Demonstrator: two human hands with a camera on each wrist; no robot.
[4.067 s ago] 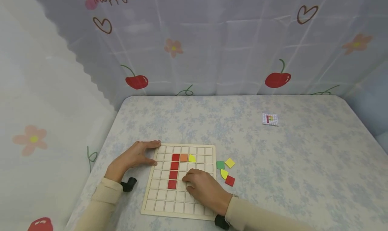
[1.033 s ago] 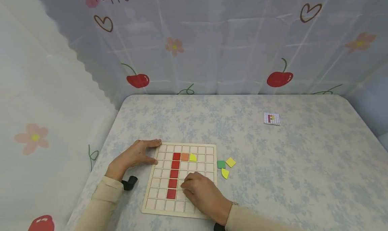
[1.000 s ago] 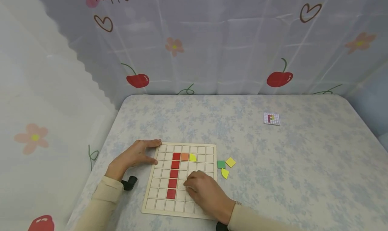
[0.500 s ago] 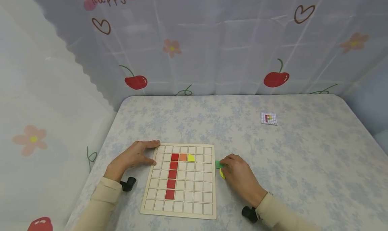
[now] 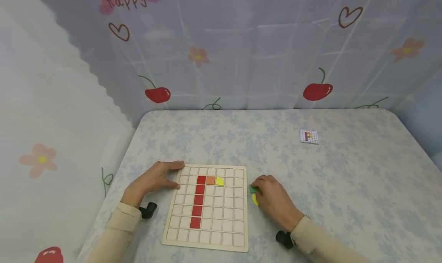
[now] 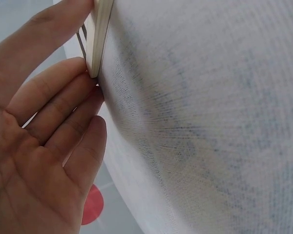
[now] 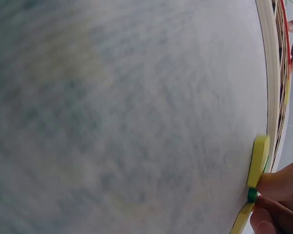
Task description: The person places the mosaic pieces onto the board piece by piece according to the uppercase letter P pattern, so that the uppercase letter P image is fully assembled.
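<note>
The wooden grid board point(image 5: 225, 239) lies on the table with several red square tiles point(image 5: 198, 199) in a column, an orange square tile point(image 5: 210, 180) and a yellow quarter-circle tile point(image 5: 219, 181). At its upper left, my left hand point(image 5: 152, 181) rests its extended index finger and thumb against the frame. My right hand point(image 5: 274, 198), just right of the board, pinches a green square tile point(image 5: 252, 188) at the table. Below that lies another yellow quarter-circle tile point(image 5: 255, 199). In the right wrist view a yellow tile point(image 7: 241, 219) shows beside the fingertips; my hand hides it in the head view.
A small pattern card point(image 5: 309, 136) printed with a coloured grid lies toward the back right of the flower-patterned table point(image 5: 221, 136). A printed curtain point(image 5: 255, 63) hangs behind the table's far edge. Black wrist mounts point(image 5: 284, 240) sit under both forearms.
A fifth-row red tile from right of the board now sits at the column's bottom. My right hand has moved right, off the board, to the green tile. The left hand has stayed put.
</note>
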